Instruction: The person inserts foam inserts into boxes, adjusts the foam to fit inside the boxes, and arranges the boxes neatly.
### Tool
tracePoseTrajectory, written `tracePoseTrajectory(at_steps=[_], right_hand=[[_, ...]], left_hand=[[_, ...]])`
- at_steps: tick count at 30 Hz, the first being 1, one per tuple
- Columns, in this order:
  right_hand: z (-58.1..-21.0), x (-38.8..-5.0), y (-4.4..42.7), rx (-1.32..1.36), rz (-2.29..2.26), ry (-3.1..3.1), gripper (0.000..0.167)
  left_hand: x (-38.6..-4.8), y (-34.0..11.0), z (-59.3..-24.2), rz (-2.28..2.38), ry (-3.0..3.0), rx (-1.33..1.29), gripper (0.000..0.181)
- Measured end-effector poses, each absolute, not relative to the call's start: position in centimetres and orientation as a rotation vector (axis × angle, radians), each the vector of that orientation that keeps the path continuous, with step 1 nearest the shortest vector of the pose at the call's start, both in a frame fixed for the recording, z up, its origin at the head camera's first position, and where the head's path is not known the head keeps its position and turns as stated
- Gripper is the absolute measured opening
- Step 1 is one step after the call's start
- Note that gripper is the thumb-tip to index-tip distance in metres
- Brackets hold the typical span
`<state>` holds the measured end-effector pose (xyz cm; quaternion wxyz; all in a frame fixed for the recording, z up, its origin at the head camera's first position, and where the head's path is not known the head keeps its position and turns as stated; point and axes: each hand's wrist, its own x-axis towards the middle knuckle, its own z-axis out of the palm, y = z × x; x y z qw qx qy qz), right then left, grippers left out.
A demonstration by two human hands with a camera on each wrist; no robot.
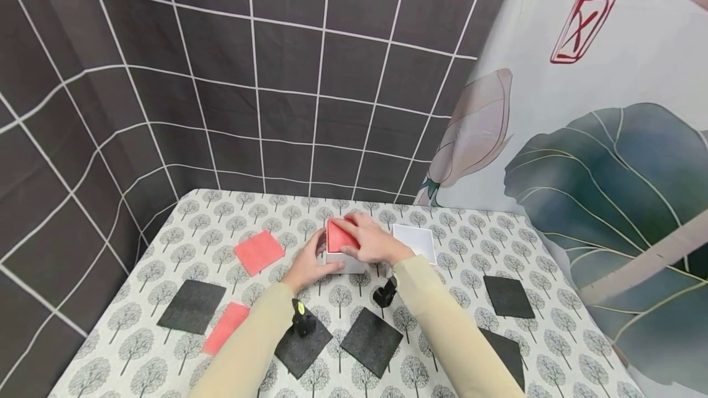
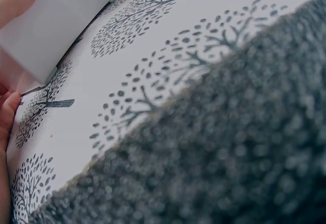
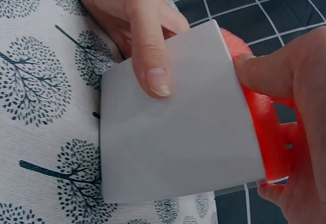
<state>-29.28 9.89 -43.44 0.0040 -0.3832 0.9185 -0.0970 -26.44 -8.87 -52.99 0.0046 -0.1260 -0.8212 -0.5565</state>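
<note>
A white box (image 1: 354, 262) stands on the table with a red cloth (image 1: 340, 237) in its top. The left hand (image 1: 307, 264) grips the box's left side; in the right wrist view its thumb lies flat on the white box wall (image 3: 178, 132). At the opening, the right hand (image 1: 372, 239) holds the red cloth (image 3: 265, 127), its thumb pressed at the rim and its fingers partly hidden behind the cloth. The left wrist view shows part of the white box (image 2: 56, 25) at the upper left, with fingertips at its edge.
Behind the right hand lies a white open box or lid (image 1: 416, 241). Red cloths (image 1: 259, 252) (image 1: 225, 328) lie left. Several dark square cloths (image 1: 192, 306) (image 1: 372, 341) (image 1: 508, 296) are spread along the front and right. A dark curtain rises behind the table.
</note>
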Motion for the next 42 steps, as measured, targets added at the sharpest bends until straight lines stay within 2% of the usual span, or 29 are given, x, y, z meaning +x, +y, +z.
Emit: tracePoseTrajectory(at_steps=[11,23,32,42], right_hand=[[-44.0,-28.9,9.7,-1.232,-0.205,2.871,0.059],[-45.1,-28.8,9.2,-1.171,-0.090,2.904,0.084],[-44.9,-28.4,8.8,-1.205,0.180,2.891,0.079],[-44.9,-27.7,9.6,-1.273,-0.072,2.934,0.084]], left_hand=[[-26.5,-8.9,-53.1,-1.671,-2.571,-0.397,0.101],[-26.5,-9.1,-53.1,-1.750,-2.536,-0.452,0.104],[-26.3,-9.1,-53.0,-1.752,-2.542,-0.425,0.101],[-26.4,-8.9,-53.1,-1.737,-2.561,-0.422,0.107]])
